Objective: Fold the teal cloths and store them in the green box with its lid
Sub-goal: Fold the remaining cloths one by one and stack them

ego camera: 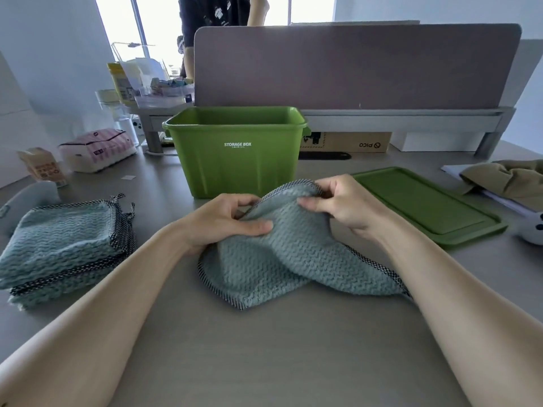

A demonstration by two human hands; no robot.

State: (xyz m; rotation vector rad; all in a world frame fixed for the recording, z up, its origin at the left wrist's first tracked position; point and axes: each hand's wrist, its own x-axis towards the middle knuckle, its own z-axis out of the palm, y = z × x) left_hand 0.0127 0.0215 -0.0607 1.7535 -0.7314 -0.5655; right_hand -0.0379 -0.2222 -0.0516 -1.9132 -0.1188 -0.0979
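A teal cloth (273, 259) with a dark checked hem lies rumpled on the table in front of me, its far edge lifted. My left hand (226, 218) pinches that raised edge on the left, and my right hand (340, 207) pinches it on the right. Behind the cloth stands the open green storage box (238, 160); its inside is hidden from this angle. The green lid (426, 204) lies flat on the table to the right of the box. A stack of several teal cloths (61, 245) sits at the left.
A pink tissue pack (97, 151) and a small carton (42, 165) lie at the far left. A grey desk divider (352, 66) rises behind the box, with a person standing beyond it. Olive fabric (511, 177) and a white object (531, 230) lie at the right edge.
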